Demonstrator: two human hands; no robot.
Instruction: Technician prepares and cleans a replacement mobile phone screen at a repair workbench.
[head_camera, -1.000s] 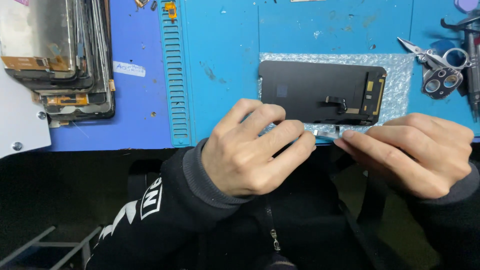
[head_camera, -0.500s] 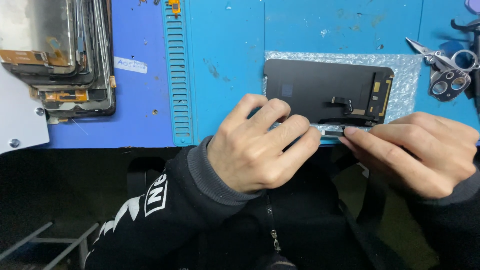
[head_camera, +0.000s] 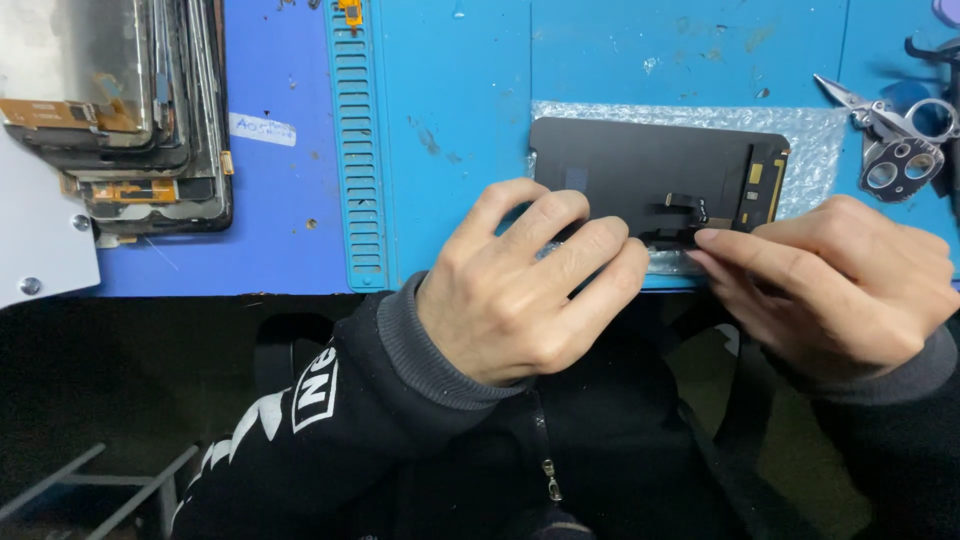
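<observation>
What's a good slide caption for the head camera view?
Both hands press the near edge of a black phone screen panel on a blue mat.
</observation>
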